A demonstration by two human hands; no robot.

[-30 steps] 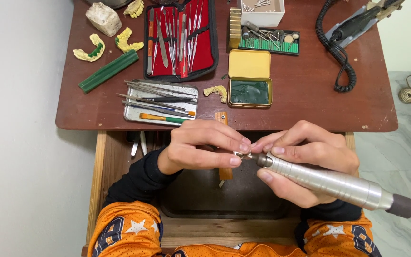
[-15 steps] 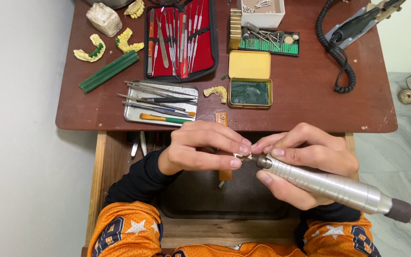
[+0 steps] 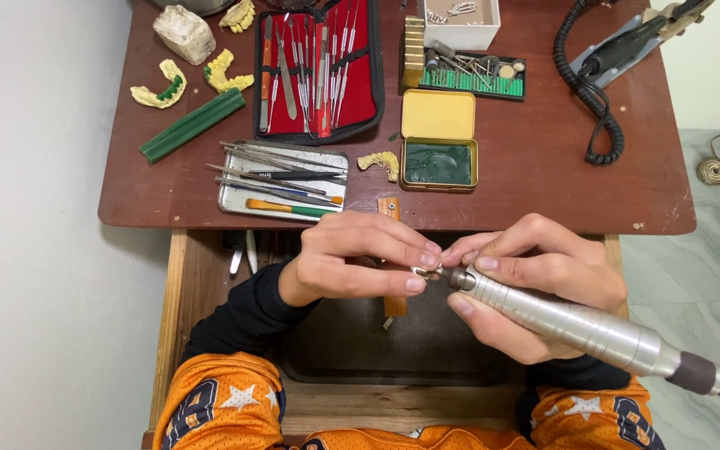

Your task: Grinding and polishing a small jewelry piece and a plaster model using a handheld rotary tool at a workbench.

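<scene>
My left hand (image 3: pixel 360 262) pinches a small metal piece (image 3: pixel 421 271) between thumb and fingertips, just above an open wooden drawer (image 3: pixel 181 292). My right hand (image 3: pixel 535 279) grips a silver rotary handpiece (image 3: pixel 577 327), whose tip touches the small piece. The handpiece's dark cable end runs off to the lower right. Both hands meet in front of the brown table edge, over a wooden bench pin (image 3: pixel 393 304).
On the brown table (image 3: pixel 543 175): a metal tray of hand tools (image 3: pixel 281 179), a red-lined tool case (image 3: pixel 318 67), a yellow tin with green wax (image 3: pixel 437 142), a bur rack (image 3: pixel 472 73), yellow dental casts (image 3: pixel 160 87), a green wax stick (image 3: pixel 192 125), a coiled black cord (image 3: pixel 589 92).
</scene>
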